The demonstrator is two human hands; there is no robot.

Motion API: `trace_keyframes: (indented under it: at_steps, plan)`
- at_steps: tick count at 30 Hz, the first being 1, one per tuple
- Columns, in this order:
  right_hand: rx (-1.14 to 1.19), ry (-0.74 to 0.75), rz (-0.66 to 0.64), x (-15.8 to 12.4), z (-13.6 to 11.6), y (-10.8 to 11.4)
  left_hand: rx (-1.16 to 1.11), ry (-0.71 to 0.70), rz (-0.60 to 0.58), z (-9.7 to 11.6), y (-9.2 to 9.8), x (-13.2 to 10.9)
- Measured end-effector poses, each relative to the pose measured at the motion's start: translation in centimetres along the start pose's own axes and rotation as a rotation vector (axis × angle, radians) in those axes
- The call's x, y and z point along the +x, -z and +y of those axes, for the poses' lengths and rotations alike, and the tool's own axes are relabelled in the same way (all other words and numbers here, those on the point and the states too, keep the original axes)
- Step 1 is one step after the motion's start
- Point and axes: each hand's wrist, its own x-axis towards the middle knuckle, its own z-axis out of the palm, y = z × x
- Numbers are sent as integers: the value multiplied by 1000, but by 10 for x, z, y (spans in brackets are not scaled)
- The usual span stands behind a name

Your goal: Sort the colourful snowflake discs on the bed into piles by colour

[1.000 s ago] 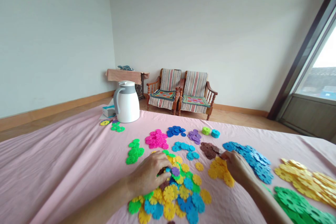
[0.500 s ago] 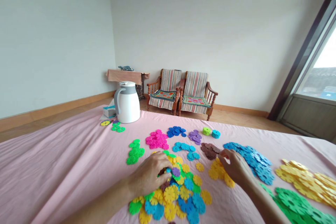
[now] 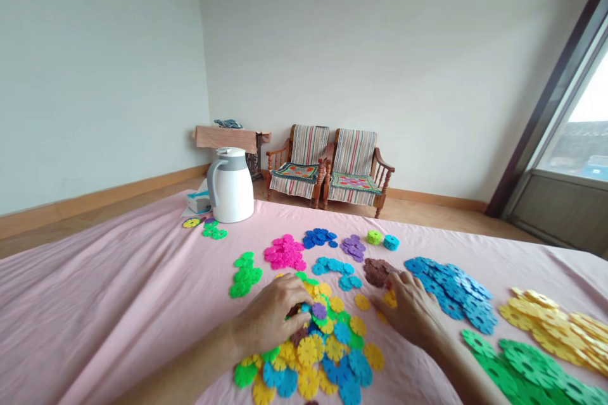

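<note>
My left hand rests at the left side of a mixed pile of notched plastic snowflake discs. Its fingers are curled but stand apart from the thumb, and I see no disc gripped between them. Beside its fingertips lies a purple disc. My right hand is palm down with thumb and fingers spread over a group of yellow discs, covering most of it. Close to its fingertips is a heap of brown discs.
Sorted heaps of pink, dark blue, purple, light blue and green discs surround the pile. Larger blue, yellow and green discs lie rightward. A white jug stands behind on the pink cloth.
My right hand has turned flatter and spread out, with the thumb moving left and down across the yellow discs. The left hand has stayed in place.
</note>
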Motion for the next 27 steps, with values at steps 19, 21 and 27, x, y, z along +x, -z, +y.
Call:
trace_keyframes:
  at_steps: [19,21,27]
  plan:
    - [318,494,55,-17,-31,5,-31,11,-4,0,1,0]
    - [303,473,25,-20,-39,9,-35,14,0,0,0,-1]
    - [193,461,37,-15,-45,1,-34,14,-18,-1,-1,-1]
